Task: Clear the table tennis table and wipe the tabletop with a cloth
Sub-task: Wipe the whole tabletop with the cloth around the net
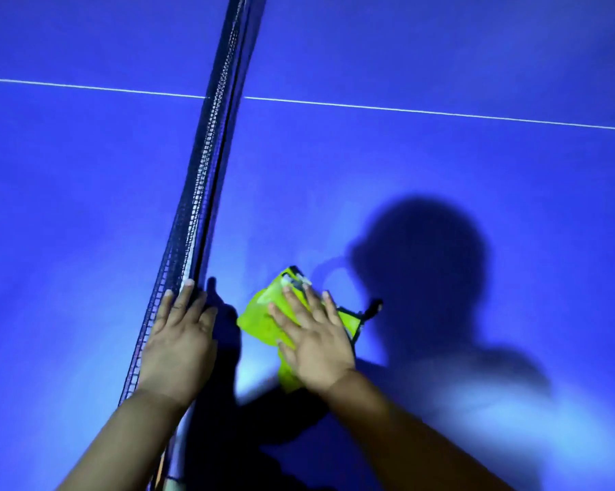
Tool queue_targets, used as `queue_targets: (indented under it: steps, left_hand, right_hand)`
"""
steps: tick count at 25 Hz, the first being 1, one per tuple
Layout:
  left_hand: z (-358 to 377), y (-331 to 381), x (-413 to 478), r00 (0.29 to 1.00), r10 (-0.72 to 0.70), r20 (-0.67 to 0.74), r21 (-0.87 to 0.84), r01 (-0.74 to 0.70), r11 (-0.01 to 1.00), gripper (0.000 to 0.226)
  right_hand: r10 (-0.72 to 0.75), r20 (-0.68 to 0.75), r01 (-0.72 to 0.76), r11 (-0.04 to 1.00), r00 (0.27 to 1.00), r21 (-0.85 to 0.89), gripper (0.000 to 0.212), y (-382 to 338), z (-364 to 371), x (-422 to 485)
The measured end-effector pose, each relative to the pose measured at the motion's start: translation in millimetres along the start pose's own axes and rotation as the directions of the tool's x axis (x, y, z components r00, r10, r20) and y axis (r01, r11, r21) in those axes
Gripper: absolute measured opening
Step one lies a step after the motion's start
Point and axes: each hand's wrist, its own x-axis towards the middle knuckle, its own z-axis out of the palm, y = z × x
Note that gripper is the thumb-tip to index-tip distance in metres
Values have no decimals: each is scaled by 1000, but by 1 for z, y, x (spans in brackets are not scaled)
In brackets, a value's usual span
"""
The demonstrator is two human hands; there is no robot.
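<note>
Filling the view from the left edge onward, the blue table tennis table (68,189) carries a thin white line (440,113) that runs across it. The dark net (206,154) cuts that line and slants down toward the lower left, where the bottom of the picture cuts it off. The left hand (178,349) lies along the net's top band, fingers straight and gripping nothing. Whether its palm also touches the tabletop is hidden by the hand itself.

Just to the right of the net, the yellow-green cloth (260,320) lies crumpled on the tabletop. The right hand (316,345) presses flat on it with fingers spread and uncurled, not clutching the fabric. The cloth's middle and right part are covered by this hand; its left corner, upper tip and a strip near the wrist stick out.

A dark trim or strap (371,308) pokes from the cloth's right edge, too blurred to identify. Both forearms run out of view at the bottom. Farther right, a large head-shaped shadow (423,271) darkens the surface.
</note>
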Motion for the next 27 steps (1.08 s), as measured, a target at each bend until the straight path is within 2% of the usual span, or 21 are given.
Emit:
queue_targets:
  steps: [3, 5, 7, 11, 13, 15, 16, 17, 19, 21, 24, 27]
  left_hand:
    - [4, 28, 24, 998, 45, 53, 1, -45, 999, 62]
    - [1, 45, 38, 994, 4, 113, -11, -2, 1000, 88]
    - [-3, 53, 47, 991, -28, 129, -21, 31, 999, 99]
    - [-6, 57, 57, 966, -64, 250, -8, 68, 998, 100]
    - [-8, 58, 58, 963, -64, 262, -21, 72, 997, 97]
    - [-8, 58, 58, 967, -56, 250, -36, 68, 997, 95]
    - [-6, 56, 58, 968, -54, 244, -62, 71, 995, 94]
    - [-3, 54, 59, 970, -55, 236, -95, 79, 992, 93]
    - [1, 53, 61, 980, -44, 194, -98, 64, 993, 91]
    - [2, 51, 56, 987, -30, 160, -81, 44, 996, 92]
    - [-3, 34, 36, 998, -37, 52, 1, 37, 999, 101]
    - [-8, 3, 21, 991, -132, 11, 12, 132, 991, 96]
  right_hand:
    - [194, -62, -192, 981, 979, 35, 57, 70, -13, -11]
    - [319, -78, -316, 947, 944, 51, 56, 112, -20, -18]
    - [445, -111, -440, 895, 889, 70, 56, 151, -26, -25]
    - [595, -134, -590, 803, 792, 83, 65, 222, -44, -24]
    - [677, -91, -670, 736, 731, 92, 70, 241, -54, -6]
    - [735, -28, -728, 675, 677, 119, 63, 245, -64, 23]
    - [726, -1, -721, 683, 687, 115, 61, 240, -67, 38]
    - [685, 13, -684, 725, 728, 86, 60, 229, -66, 53]
    - [519, -3, -519, 855, 855, 21, 61, 190, -56, 78]
    - [320, -23, -320, 947, 947, -10, 69, 127, -39, 96]
    - [109, -16, -109, 994, 994, -20, 65, 41, -21, 103]
    - [-41, 45, 42, 999, 998, -22, 68, -17, -7, 90]
